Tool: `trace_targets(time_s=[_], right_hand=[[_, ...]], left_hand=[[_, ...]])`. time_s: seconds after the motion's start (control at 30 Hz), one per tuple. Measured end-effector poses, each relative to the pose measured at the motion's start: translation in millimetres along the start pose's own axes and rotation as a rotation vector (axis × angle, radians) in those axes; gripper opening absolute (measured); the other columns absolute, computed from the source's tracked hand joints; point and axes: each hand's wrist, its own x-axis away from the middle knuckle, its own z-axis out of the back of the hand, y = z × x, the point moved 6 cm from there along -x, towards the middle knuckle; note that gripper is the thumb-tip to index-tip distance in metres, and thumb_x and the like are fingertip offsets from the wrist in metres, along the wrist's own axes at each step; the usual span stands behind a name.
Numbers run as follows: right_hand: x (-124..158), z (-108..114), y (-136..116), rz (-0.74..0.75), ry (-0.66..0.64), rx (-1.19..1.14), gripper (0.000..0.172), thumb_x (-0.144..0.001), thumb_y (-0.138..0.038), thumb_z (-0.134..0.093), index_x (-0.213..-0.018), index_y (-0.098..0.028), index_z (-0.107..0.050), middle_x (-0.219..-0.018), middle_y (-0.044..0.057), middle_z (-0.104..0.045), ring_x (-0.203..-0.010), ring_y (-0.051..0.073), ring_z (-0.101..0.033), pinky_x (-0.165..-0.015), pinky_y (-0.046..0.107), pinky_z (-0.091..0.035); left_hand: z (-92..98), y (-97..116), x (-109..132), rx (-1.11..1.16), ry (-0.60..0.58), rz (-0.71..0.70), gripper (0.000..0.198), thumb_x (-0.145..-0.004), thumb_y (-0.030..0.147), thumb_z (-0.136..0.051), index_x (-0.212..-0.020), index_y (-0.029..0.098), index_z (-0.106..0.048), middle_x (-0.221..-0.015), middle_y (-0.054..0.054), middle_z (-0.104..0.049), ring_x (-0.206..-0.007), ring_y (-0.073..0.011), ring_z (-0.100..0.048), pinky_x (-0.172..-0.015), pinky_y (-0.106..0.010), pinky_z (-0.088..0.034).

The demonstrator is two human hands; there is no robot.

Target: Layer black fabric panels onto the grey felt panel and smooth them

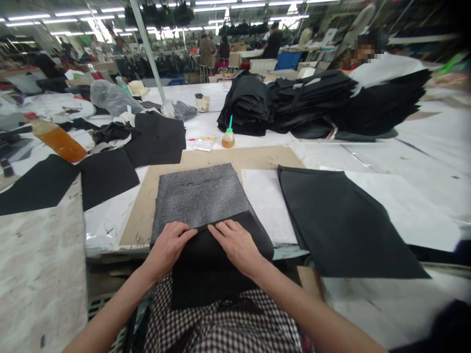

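At the white surface (441, 147), the left hand (171, 245) and right hand (235, 242) press, not grabbing, on the sideways edge of the black sheet (204, 247).

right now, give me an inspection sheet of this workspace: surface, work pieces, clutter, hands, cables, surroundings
surface: white-covered table, tan board on it
work pieces: grey piece on the board; black material at its near side, hanging past the table edge
clutter: amber bottle at left; squeeze bottle upright beyond the board; black stack behind; black sheet at right
hands: left hand and right hand on the grey-black border
cables: nothing seen
surroundings: people in the background, ceiling lights on
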Motion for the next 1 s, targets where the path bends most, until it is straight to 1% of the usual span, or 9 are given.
trace_targets(time_s=[0.13, 0.27, 0.37, 0.43, 0.5, 0.6, 0.73, 0.87, 1.0], right_hand=[[-2, 6, -2, 0.027, -0.028, 0.048, 0.050, -0.096, -0.014, -0.051, -0.144, -0.027, -0.045, -0.104, 0.008, -0.058, -0.096, 0.025, -0.049, -0.086, 0.040, -0.043], [-8, 11, -4, 0.053, -0.060, 0.094, 0.048, -0.096, -0.016, -0.053, -0.142, -0.028, -0.048, -0.101, 0.007, -0.057, -0.093, 0.024, -0.049, -0.085, 0.040, -0.042], [-17, 13, -11, 0.057, -0.050, 0.080, 0.038, -0.097, -0.016, -0.053, -0.133, -0.024, -0.056, -0.103, 0.009, -0.057, -0.097, 0.025, -0.050, -0.090, 0.042, -0.042], [-24, 12, -23, 0.073, -0.030, 0.048, 0.031, -0.097, -0.016, -0.052, -0.127, -0.019, -0.060, -0.112, 0.011, -0.057, -0.106, 0.026, -0.049, -0.094, 0.042, -0.042], [-31, 5, -39, 0.101, -0.019, 0.013, 0.031, -0.098, -0.014, -0.050, -0.127, -0.014, -0.059, -0.117, 0.013, -0.057, -0.109, 0.025, -0.049, -0.095, 0.039, -0.043], [-37, -8, -56, 0.115, -0.026, -0.009, 0.032, -0.099, -0.012, -0.045, -0.129, -0.010, -0.057, -0.108, 0.011, -0.059, -0.099, 0.023, -0.052, -0.089, 0.036, -0.047], [-39, -15, -60, 0.124, -0.030, -0.009, 0.035, -0.099, -0.014, -0.049, -0.134, -0.012, -0.054, -0.106, 0.009, -0.060, -0.098, 0.023, -0.051, -0.088, 0.036, -0.047], [-39, -12, -60, 0.145, -0.038, 0.008, 0.042, -0.098, -0.018, -0.052, -0.140, -0.019, -0.049, -0.105, 0.007, -0.059, -0.099, 0.023, -0.050, -0.085, 0.037, -0.047], [-40, -10, -63, 0.169, -0.054, 0.037, 0.044, -0.097, -0.018, -0.054, -0.141, -0.022, -0.050, -0.104, 0.006, -0.058, -0.097, 0.023, -0.050, -0.083, 0.038, -0.046]], left_hand=[[3.9, -13, 18, -0.023, -0.001, -0.009, 0.036, -0.099, 0.014, -0.043, -0.129, 0.024, -0.058, -0.109, -0.008, -0.058, -0.098, -0.0208, -0.052, -0.087, -0.037, -0.042], [6.5, -10, 20, -0.092, -0.048, -0.047, 0.037, -0.098, 0.014, -0.045, -0.132, 0.024, -0.056, -0.110, -0.009, -0.058, -0.099, -0.0224, -0.051, -0.087, -0.039, -0.042], [11.0, -4, 18, -0.148, -0.074, -0.078, 0.039, -0.097, 0.015, -0.047, -0.134, 0.025, -0.055, -0.111, -0.009, -0.059, -0.100, -0.0235, -0.051, -0.089, -0.040, -0.041], [13.7, -1, 17, -0.174, -0.078, -0.082, 0.038, -0.097, 0.016, -0.048, -0.134, 0.025, -0.055, -0.111, -0.009, -0.059, -0.099, -0.0238, -0.051, -0.090, -0.041, -0.041], [14.9, -3, 18, -0.174, -0.078, -0.060, 0.036, -0.098, 0.018, -0.049, -0.133, 0.024, -0.056, -0.111, -0.009, -0.060, -0.099, -0.0238, -0.051, -0.089, -0.041, -0.041], [17.3, -16, 28, -0.103, -0.048, 0.025, 0.031, -0.099, 0.020, -0.048, -0.129, 0.023, -0.057, -0.108, -0.008, -0.060, -0.097, -0.0223, -0.052, -0.086, -0.038, -0.043], [24.9, -40, 52, 0.053, 0.062, 0.122, 0.023, -0.101, 0.024, -0.046, -0.118, 0.021, -0.062, -0.102, -0.007, -0.060, -0.094, -0.0191, -0.054, -0.083, -0.033, -0.045], [26.3, -53, 71, 0.108, 0.097, 0.126, 0.025, -0.102, 0.021, -0.045, -0.119, 0.023, -0.063, -0.105, -0.005, -0.058, -0.097, -0.0175, -0.054, -0.084, -0.030, -0.046], [23.4, -53, 78, 0.011, 0.069, 0.081, 0.032, -0.100, 0.014, -0.042, -0.125, 0.023, -0.060, -0.111, -0.007, -0.056, -0.103, -0.0199, -0.053, -0.088, -0.035, -0.046]])
